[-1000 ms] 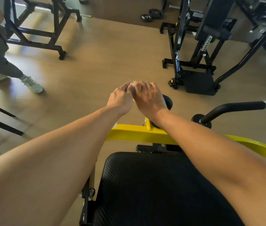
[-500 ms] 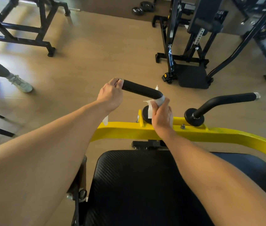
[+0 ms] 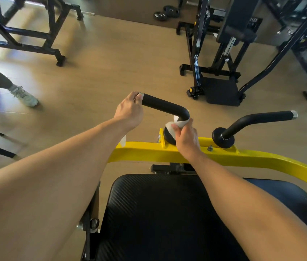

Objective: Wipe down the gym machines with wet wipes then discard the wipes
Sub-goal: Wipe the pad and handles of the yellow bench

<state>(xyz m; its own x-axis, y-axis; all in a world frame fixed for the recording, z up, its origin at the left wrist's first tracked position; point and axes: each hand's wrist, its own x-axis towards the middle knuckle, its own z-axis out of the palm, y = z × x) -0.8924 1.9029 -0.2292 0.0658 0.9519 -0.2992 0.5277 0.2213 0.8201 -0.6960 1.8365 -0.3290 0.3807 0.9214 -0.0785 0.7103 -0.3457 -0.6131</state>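
Right hand pinches wipe at the bend of left handle; bar runs toward 10 o'clock to left hand gripping its tip.

floor: tan wood | on it: black rack, weight plates

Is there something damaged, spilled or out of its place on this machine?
Nothing stands out. The right hand wraps a white wet wipe around the bend of the black padded handle, the left hand closes its grip on the handle's tip, and the yellow steel bar looks intact.
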